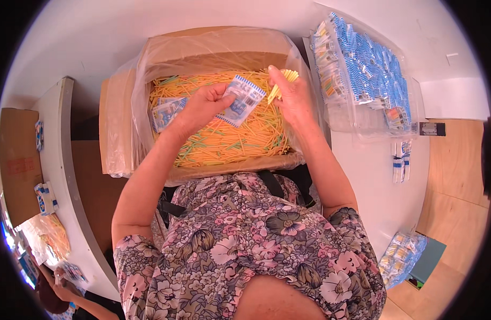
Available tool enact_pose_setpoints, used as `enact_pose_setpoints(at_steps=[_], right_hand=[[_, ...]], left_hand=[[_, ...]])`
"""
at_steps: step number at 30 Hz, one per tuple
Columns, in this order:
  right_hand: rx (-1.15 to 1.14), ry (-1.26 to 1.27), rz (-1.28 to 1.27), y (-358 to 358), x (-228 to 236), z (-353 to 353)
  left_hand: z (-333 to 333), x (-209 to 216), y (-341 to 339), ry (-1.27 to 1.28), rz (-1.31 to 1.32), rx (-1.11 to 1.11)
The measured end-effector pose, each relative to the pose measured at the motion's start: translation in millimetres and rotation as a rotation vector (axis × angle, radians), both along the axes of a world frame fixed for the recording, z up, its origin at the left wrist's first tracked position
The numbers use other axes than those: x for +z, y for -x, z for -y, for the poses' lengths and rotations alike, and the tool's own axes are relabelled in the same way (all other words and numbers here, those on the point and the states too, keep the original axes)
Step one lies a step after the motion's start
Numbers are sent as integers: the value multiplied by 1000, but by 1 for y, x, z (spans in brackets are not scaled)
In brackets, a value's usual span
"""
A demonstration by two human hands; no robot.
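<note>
"What lies furthest left in the work area?"

"A brown cardboard box (pixel 111 120) lined with clear plastic, holding a mass of thin orange, yellow and green sticks (pixel 224 152). Clear packets with blue-striped edges (pixel 165 113) lie on them, just left of your left forearm."

"And the left hand?"

"Your left hand (pixel 205 104) is over the sticks — thumb and fingers pinching a flat clear packet with blue-and-white striped ends (pixel 250 101), tilted."

"Further right?"

"A fanned bundle of pale yellow sticks (pixel 280 88), just beside that packet; your right hand (pixel 296 101) grips it between thumb and fingers. Beyond, a clear plastic bin (pixel 339 114) holds many blue-striped packets (pixel 376 69)."
</note>
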State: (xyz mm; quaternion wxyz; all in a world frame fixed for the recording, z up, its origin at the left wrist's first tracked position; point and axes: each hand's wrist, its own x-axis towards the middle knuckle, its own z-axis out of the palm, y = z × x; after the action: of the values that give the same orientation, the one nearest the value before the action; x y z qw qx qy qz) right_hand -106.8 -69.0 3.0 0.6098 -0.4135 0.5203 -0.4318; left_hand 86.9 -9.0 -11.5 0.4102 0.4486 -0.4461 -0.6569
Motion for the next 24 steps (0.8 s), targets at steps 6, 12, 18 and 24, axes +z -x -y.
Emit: enact_pose_setpoints(at_steps=[6, 12, 18, 24], right_hand=[[-6, 164, -67, 18, 19, -1], [42, 199, -86, 18, 37, -7], [62, 205, -89, 10, 41, -7], [172, 391, -303, 1, 35, -12]], left_hand=[[5, -28, 13, 151, 12, 114], [8, -39, 13, 129, -22, 157], [8, -32, 16, 116, -62, 118], [8, -30, 19, 157, -124, 23]])
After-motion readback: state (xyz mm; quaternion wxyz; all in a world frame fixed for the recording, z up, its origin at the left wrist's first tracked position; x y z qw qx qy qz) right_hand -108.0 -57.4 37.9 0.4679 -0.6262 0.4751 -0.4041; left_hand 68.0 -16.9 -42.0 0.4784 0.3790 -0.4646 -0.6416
